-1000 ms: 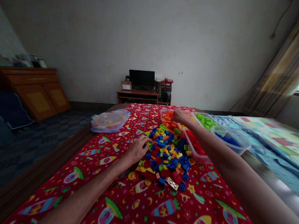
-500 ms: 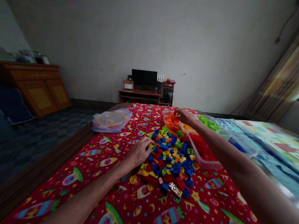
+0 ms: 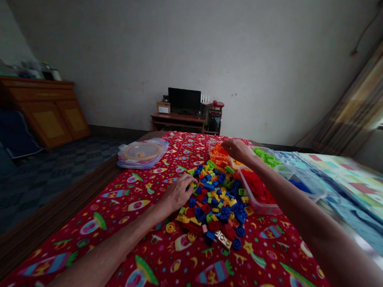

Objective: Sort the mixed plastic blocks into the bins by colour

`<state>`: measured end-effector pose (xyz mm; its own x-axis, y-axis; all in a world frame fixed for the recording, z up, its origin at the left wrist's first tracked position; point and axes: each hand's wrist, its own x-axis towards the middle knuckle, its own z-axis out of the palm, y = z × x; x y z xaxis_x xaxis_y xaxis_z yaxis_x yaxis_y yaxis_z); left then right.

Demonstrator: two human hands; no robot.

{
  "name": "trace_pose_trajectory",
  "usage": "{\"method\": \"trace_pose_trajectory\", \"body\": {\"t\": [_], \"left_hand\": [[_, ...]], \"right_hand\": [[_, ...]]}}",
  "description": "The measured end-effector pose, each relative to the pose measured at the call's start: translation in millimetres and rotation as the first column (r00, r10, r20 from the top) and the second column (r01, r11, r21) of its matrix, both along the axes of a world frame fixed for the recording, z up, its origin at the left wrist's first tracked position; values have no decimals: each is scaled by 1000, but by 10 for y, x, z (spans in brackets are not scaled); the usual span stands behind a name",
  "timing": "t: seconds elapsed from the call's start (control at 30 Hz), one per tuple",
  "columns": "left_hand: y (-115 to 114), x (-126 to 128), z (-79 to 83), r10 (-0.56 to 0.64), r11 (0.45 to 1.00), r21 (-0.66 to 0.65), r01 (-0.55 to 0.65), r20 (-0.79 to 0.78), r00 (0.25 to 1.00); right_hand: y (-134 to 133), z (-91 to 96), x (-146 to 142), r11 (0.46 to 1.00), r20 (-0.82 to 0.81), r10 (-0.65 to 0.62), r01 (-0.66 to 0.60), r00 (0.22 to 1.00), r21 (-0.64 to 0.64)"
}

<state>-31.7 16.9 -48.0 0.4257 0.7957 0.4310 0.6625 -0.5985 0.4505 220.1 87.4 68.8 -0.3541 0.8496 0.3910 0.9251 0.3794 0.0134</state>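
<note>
A loose pile of toy building blocks [image 3: 216,202] in blue, yellow, red and green lies on the red patterned cloth [image 3: 116,247]. At the pile's left edge rests my left hand [image 3: 178,192], its thumb and fingers curled round a yellow block [image 3: 191,186]. My right hand [image 3: 239,150] reaches over a clear box of orange blocks [image 3: 217,154] behind the pile. Its fingers look closed, and anything in them is hidden. Just right of the pile stands a clear box [image 3: 267,209] of red blocks [image 3: 256,185].
Beyond my right forearm are green blocks [image 3: 266,157] and a clear box [image 3: 321,192] with blue blocks [image 3: 299,185]. Yellow-orange blocks sit partly hidden under my right wrist. Stacked clear lids [image 3: 143,154] lie at the far left. A monitor [image 3: 185,99] stands by the wall.
My right hand has shifted slightly left over the orange blocks, its fingers now more tucked in. My left hand stays nearly still at the pile. The view has moved slightly.
</note>
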Motion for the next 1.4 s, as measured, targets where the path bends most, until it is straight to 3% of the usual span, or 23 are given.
{"method": "trace_pose_trajectory", "body": {"t": [0.07, 0.17, 0.33, 0.43, 0.5, 0.7, 0.83, 0.93, 1.0, 1.1, 1.4], "left_hand": [[-3, 0, 1, -10, 1000, 18, 10, 2, 1000], [-4, 1, 3, -32, 999, 43, 32, 9, 999], [9, -1, -10, -20, 999, 34, 19, 4, 1000], [16, -5, -29, -23, 999, 41, 21, 40, 999], [14, -6, -37, -24, 999, 42, 21, 58, 998], [15, -9, -51, -53, 997, 57, 51, 35, 998], [68, -24, -89, -7, 997, 81, 3, 44, 999], [127, -42, -87, 41, 996, 81, -45, 58, 997], [157, -53, -56, 28, 999, 34, -30, 43, 999], [169, -63, 13, 0, 999, -45, 3, 64, 998], [108, -38, 147, 5, 990, -133, 46, 360, 933]], "right_hand": [[-114, -20, -54, 999, -3, 55, -55, 999, 0], [-275, -178, -186, 971, -36, 212, -214, 977, -106], [-464, -558, -505, 862, -112, 454, -467, 884, -196], [-530, -628, -586, 799, -112, 518, -527, 848, -291], [-573, -608, -557, 806, -144, 478, -497, 867, -320], [-724, -524, -377, 941, -313, 208, -277, 927, -195], [-738, -557, -414, 981, -268, 72, -116, 961, -153], [-695, -641, -517, 968, -217, 119, -162, 969, -193], [-675, -693, -578, 936, -209, 191, -242, 959, -254], [-691, -720, -594, 924, -192, 203, -253, 960, -288], [-762, -629, -379, 966, -356, 140, -206, 924, -154]]}}
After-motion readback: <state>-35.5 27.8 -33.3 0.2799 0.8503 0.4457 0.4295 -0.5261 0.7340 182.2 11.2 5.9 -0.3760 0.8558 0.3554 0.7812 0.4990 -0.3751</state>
